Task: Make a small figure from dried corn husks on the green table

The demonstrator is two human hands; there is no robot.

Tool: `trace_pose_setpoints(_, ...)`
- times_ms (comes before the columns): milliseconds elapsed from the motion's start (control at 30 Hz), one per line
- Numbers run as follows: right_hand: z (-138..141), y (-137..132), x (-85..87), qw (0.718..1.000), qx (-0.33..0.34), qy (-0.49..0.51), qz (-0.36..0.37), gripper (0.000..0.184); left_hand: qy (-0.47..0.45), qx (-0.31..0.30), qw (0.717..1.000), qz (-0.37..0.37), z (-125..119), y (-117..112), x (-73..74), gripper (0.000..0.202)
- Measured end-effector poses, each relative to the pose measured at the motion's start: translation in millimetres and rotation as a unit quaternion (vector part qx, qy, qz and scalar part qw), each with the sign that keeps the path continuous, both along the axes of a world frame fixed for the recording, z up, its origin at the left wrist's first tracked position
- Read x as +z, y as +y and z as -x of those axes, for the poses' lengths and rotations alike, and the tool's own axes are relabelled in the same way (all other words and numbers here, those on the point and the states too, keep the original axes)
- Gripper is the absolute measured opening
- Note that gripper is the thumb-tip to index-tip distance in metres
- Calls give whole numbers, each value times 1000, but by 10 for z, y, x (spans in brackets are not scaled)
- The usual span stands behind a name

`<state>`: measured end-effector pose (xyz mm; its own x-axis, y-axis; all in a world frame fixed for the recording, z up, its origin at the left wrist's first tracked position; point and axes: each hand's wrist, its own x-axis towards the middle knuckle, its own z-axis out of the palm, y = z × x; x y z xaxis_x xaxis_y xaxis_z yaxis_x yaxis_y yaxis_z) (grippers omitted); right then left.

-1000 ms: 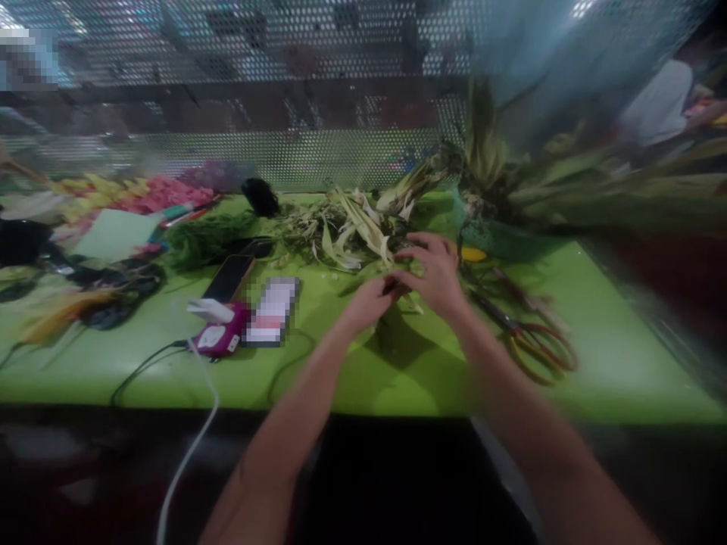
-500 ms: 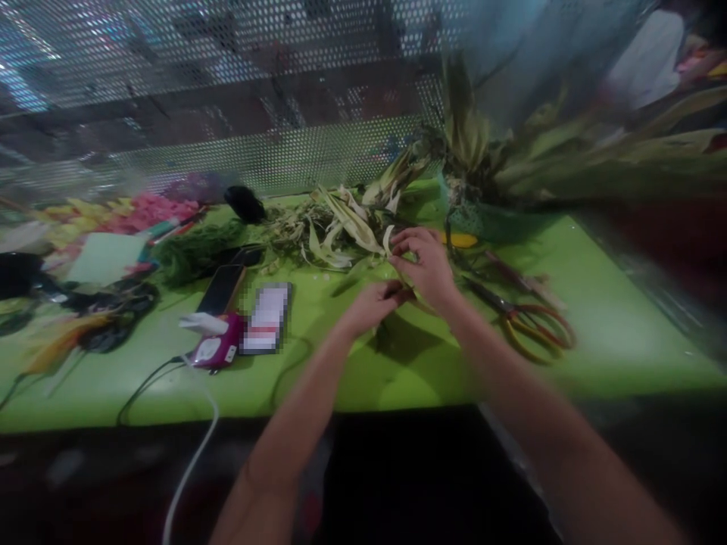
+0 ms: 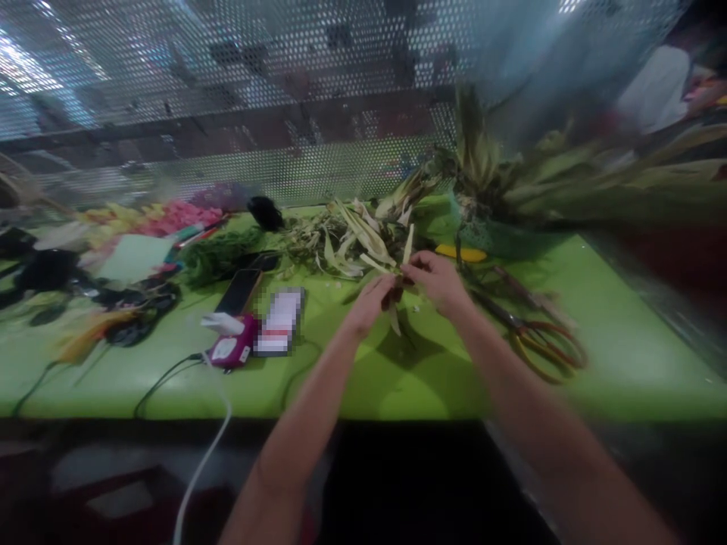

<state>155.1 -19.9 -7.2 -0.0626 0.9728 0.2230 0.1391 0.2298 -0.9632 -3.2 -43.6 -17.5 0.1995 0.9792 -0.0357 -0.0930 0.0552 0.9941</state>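
My left hand [image 3: 375,301] and my right hand [image 3: 436,278] meet above the green table [image 3: 341,393], fingers pinched together. Between them is a pale dried leaf strip [image 3: 408,246], which looks like corn husk. One end stands up beside my right fingertips, and narrow pieces stick out to the left and hang below. My fingers cover the spot where the pieces meet. Just behind the hands lies a pile of dried husks [image 3: 363,235]. Scissors [image 3: 545,344] with orange and yellow handles lie open to the right of my right hand.
Left of my hands are a phone with a lit screen [image 3: 279,322], a dark phone [image 3: 241,291] and a magenta plug block [image 3: 234,342] with cables. A green basket [image 3: 494,238] with dried stalks stands at the back right, a yellow-handled tool [image 3: 461,252] before it. Perforated mesh [image 3: 255,113] rises behind.
My hands have drawn together around the strip, and its pale end now stands more upright. The whole view has shifted slightly, with the table things appearing further right.
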Motion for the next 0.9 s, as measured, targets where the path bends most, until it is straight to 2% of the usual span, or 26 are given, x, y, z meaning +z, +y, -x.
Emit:
trace_pose_setpoints(67, 5, 12, -28, 999, -34, -3, -27, 25, -32, 3, 999, 17, -24, 6, -8, 24)
trace_pose_setpoints(200, -2, 35, -67, 993, -102, -16, -57, 24, -77, -29, 997, 14, -60, 5, 9, 18)
trace_pose_setpoints(333, -35, 33, -16, 993, -103, -7, -55, 21, -81, -32, 996, 15, -41, 19, -2, 24)
trace_pose_setpoints(433, -48, 21, 23, 990, -117, 26, -71, 22, -147, 11, 989, 28, -16, 79, -51, 29)
trace_pose_setpoints(600, 41, -38, -25, 997, -65, 30, -17, 23, -256, 59, 964, 34, 24, 193, -111, 30)
trace_pose_setpoints(633, 60, -60, -28, 997, -71, 23, -25, 24, -269, 61, 961, 32, 32, 202, -113, 29)
trace_pose_setpoints(700, 84, -113, -9, 987, -124, -35, -94, 31, -286, 59, 956, 27, 47, 206, -111, 28)
trace_pose_setpoints(767, 93, -170, 32, 955, -181, -133, -192, 40, -293, 56, 954, 28, 51, 197, -107, 28)
trace_pose_setpoints(833, 107, -216, 64, 922, -188, -225, -253, 29, -296, 56, 953, 34, 42, 185, -104, 27)
trace_pose_setpoints(900, 133, -238, 62, 905, -157, -291, -266, 15, -300, 57, 952, 38, 21, 173, -105, 25)
